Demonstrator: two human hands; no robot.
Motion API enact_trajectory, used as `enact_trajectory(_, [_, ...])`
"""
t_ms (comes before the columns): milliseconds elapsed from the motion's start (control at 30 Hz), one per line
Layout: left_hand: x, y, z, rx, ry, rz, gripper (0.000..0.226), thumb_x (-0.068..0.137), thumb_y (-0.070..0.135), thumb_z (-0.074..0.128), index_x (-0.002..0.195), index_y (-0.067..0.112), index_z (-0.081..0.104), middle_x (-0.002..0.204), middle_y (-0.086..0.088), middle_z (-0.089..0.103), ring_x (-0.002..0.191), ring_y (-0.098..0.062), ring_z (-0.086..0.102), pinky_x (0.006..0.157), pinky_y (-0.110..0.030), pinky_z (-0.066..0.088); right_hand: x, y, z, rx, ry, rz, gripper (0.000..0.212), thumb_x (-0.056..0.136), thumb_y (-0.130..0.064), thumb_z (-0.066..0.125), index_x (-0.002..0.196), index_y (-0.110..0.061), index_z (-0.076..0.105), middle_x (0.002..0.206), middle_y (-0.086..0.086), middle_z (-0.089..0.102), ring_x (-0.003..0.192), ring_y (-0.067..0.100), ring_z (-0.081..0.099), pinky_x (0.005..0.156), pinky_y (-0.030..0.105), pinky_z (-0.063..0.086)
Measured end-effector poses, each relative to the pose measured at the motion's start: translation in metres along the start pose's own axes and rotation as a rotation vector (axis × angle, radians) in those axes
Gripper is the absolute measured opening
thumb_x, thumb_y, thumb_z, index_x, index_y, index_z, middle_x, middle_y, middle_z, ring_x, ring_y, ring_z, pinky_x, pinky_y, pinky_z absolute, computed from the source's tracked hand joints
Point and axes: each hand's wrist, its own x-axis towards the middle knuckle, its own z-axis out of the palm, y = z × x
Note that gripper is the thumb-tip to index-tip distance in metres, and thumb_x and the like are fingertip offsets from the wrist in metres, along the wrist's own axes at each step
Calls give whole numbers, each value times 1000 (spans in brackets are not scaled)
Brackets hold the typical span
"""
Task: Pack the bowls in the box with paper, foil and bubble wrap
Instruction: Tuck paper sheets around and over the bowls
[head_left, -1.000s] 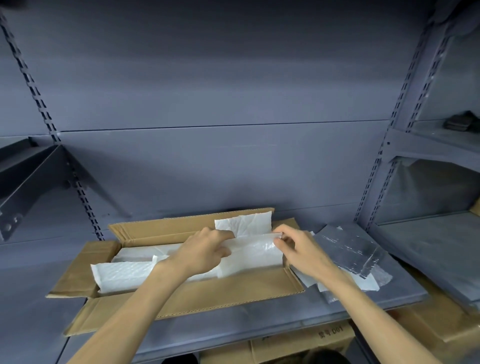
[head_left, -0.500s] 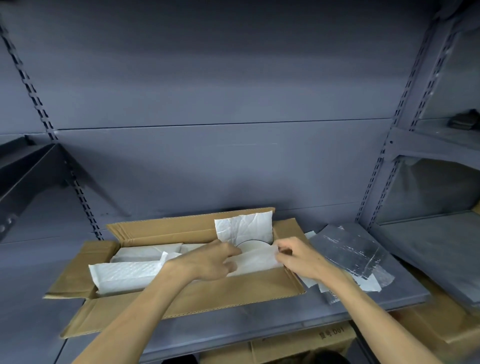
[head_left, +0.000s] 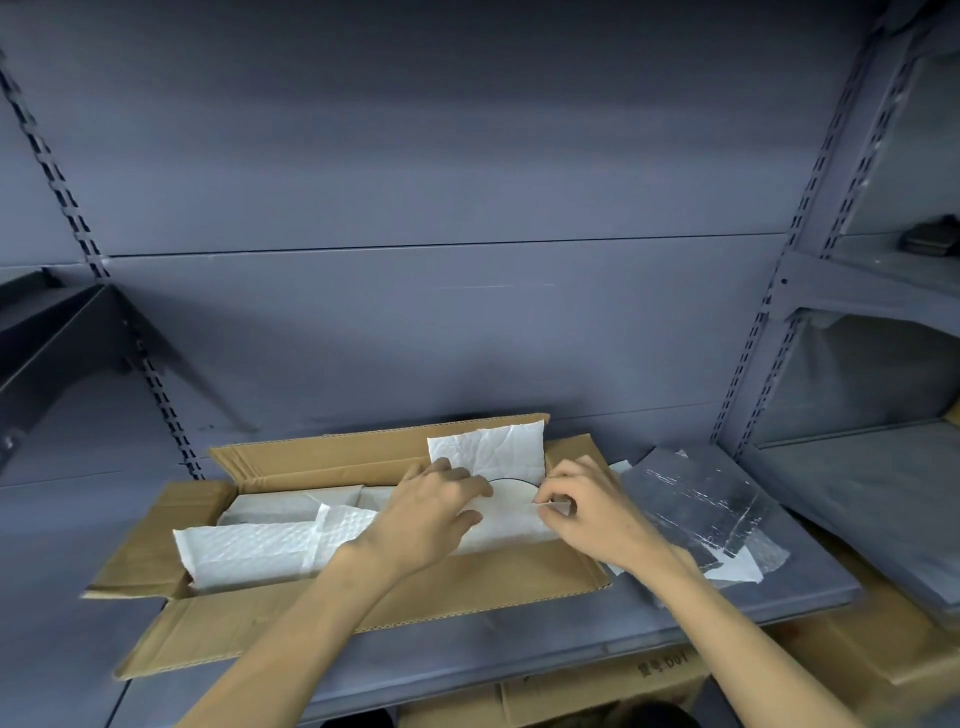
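My box (head_left: 395, 603) sits open on the grey shelf (head_left: 613, 639), its flaps folded out, and everything here is placed from it. Inside its right end a white bowl (head_left: 511, 491) shows only as a curved rim between my hands; the remainder is covered by paper (head_left: 488, 452), which stands up against the box's back wall and folds over the near side of the bowl. My left hand (head_left: 434, 512) lies over the paper just left of the bowl, fingers curled down onto the sheet, though I cannot tell whether they grip it or only press. My right hand (head_left: 587, 512), at the box's right wall, pinches the paper's edge between thumb and forefinger. In the box's left half a sheet of bubble wrap (head_left: 265, 543) lies spread over white packing. Outside the box, just right of it on the shelf, foil (head_left: 691, 499) rests on more sheets
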Motion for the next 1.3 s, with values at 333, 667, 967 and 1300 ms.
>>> enact_trajectory(333, [0,5,7,1,96,-90,34,99,26,51,133,28,59,122,11,64,111,-20,55,85,-35,35,-16,26,-1,205,432,224,19,104,-26,53,115,-25,69,111,-6,65,108,21,55,97,41,42])
enact_trajectory(667, [24,21,1,-41,201,-60,57,95,47,55,146,21,45,138,8,50,125,-20,47,96,-38,45,-64,135,0,-275,2,653,64,96,-37,61,153,-25,37,152,-1,46,144,24,35,114,48,33])
enact_trajectory(967, [25,17,9,-40,144,-30,75,93,65,33,155,24,29,147,12,39,137,-13,34,114,-39,31,-64,140,4,-380,1,729,27,99,-34,50,121,-33,66,127,-9,64,127,18,47,106,47,31])
enact_trajectory(1300, [25,0,3,67,62,-124,97,85,82,38,159,26,12,164,10,18,152,-14,13,120,-39,22,-40,98,-30,130,659,672,24,103,-22,50,101,-11,72,97,7,72,89,34,64,87,50,50])
